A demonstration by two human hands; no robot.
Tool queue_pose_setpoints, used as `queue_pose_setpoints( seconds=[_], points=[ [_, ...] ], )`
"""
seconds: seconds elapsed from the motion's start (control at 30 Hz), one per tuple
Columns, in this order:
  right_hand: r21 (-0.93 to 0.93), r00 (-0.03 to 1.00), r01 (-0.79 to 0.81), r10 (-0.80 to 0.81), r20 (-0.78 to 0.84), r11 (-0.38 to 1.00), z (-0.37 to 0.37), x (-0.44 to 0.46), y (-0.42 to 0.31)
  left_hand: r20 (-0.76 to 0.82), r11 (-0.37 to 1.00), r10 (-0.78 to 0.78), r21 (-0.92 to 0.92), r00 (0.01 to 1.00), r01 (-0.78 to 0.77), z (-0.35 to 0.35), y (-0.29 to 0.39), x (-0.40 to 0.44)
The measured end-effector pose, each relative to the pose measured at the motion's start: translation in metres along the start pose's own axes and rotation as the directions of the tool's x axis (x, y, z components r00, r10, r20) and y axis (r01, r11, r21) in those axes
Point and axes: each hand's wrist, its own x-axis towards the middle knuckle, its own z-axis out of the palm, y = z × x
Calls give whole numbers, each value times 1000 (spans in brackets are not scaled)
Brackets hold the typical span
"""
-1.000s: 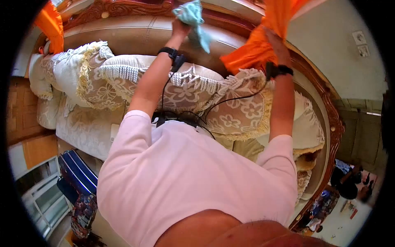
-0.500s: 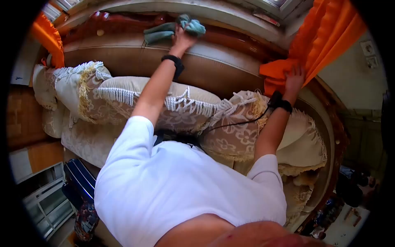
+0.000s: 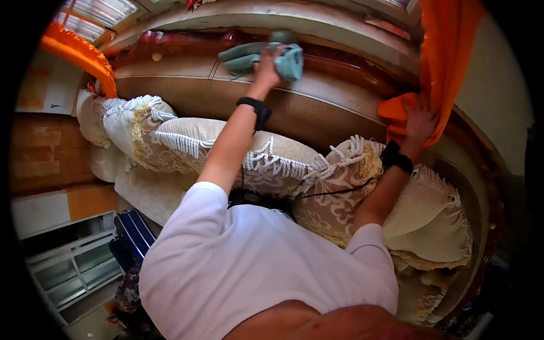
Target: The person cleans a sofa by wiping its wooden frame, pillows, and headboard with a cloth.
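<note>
My left hand (image 3: 266,69) is closed on a blue-green cloth (image 3: 241,59), which bunches out on both sides of the fingers. The cloth lies along the top of the brown sofa backrest (image 3: 317,113), by its carved dark wood trim (image 3: 351,71). Motion blurs the cloth's upper edge. At the right, my right hand (image 3: 420,120) rests with fingers spread on an orange curtain (image 3: 447,68), whose lower end drapes over the backrest. Both wrists wear black bands.
Fringed, patterned cushions (image 3: 238,133) line the sofa between me and the backrest. A thin black cable (image 3: 340,192) crosses one. Behind the sofa runs a window ledge (image 3: 317,20). A dark blue case (image 3: 135,235) and a glass-fronted cabinet (image 3: 71,263) stand at lower left.
The view has shifted, so the scene sits farther right and lower. The cloth's right part hangs slightly lower over the upholstery. My right hand stays on the curtain.
</note>
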Motion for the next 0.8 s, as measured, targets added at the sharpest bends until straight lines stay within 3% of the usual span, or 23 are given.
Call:
queue_pose_setpoints(
  seconds=[0.07, 0.17, 0.23, 0.27, 0.3, 0.33, 0.4, 0.53, 0.63, 0.8],
  points=[
    [-24, 994, 2, 1, 107, 1000, 6, -5, -2, -73, 1000, 0, 1, 997, 0, -13, -31, 5],
    [9, 996, 16, -17, 83, 1000, 21, -12, -8, -73, 999, 33, 36, 997, -30, -21, -33, 11],
    [25, 997, 5, -7, 71, 1000, 25, -13, -9, -108, 996, -85, 21, 990, 88, -9, -21, 13],
    [28, 997, -3, 1, 71, 1000, 27, -14, -10, -47, 996, -93, -24, 995, 92, 5, -20, 17],
    [34, 998, -6, 3, 69, 999, 29, -14, -10, -61, 997, 16, -76, 998, -20, 23, -15, 15],
    [43, 998, -13, 10, 60, 999, 31, -14, -9, -82, 983, 120, -130, 989, -130, 40, -5, 13],
    [51, 999, -29, 26, 47, 998, 28, -12, -8, -47, 984, 111, -135, 993, -117, 44, 54, 0],
    [58, 993, -91, 86, 86, 994, 30, -11, 1, -134, 980, 167, -84, 977, -179, 86, 120, -5],
    [37, 995, -68, 65, 78, 997, 28, -13, 11, -8, 985, 132, -114, 991, -133, 68, 164, -8],
    [68, 988, -16, 6, 154, 998, -4, 3, 31, -95, 968, 211, -118, 973, -221, 56, 83, -1]
  ],
)
